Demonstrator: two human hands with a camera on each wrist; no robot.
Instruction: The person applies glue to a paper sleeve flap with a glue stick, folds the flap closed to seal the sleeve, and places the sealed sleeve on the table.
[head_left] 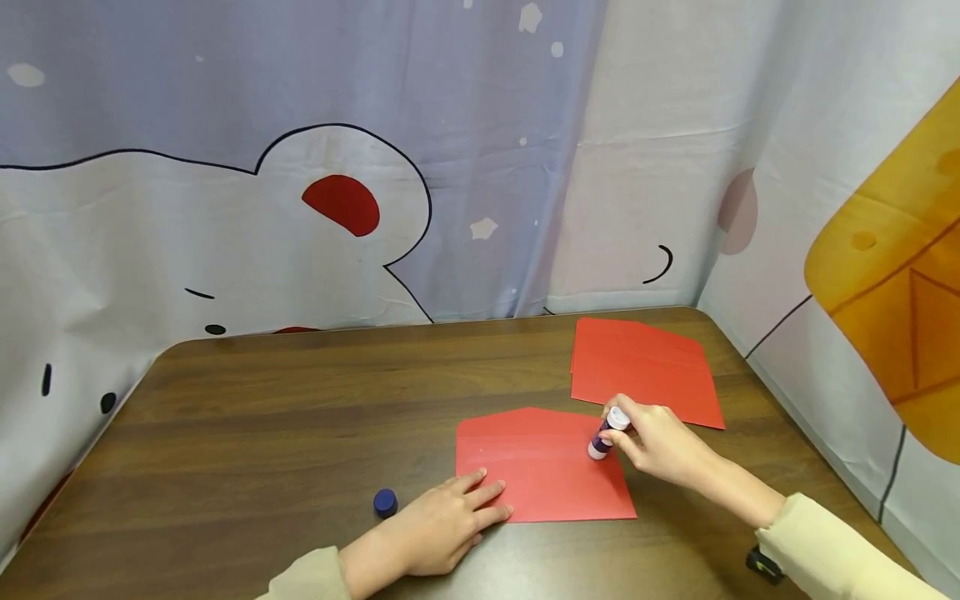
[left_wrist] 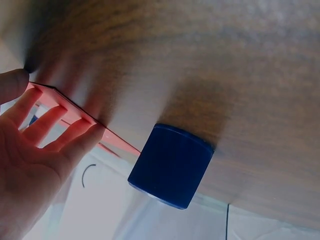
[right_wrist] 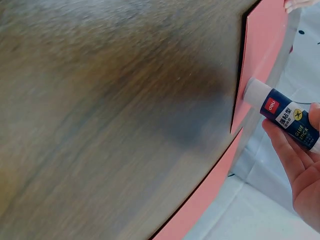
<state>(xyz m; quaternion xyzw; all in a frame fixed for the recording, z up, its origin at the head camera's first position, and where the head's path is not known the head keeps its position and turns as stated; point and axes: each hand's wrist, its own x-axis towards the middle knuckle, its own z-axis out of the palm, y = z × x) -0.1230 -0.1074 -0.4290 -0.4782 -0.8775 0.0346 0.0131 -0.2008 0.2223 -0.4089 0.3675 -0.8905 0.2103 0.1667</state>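
Note:
A red envelope lies on the table with its flap side toward the far edge. My left hand rests on its lower left corner, fingers spread and fairly straight. In my right hand is a glue stick, pinched between thumb and fingers and tilted, its lower end at the envelope's right part. The right wrist view shows the glue stick's dark blue label and its white end against the red paper. Beside my left hand stands a dark blue cap, large in the left wrist view.
More red envelopes lie overlapped at the back right of the brown wooden table. A printed curtain hangs along the back and sides. A small black object shows under the right sleeve.

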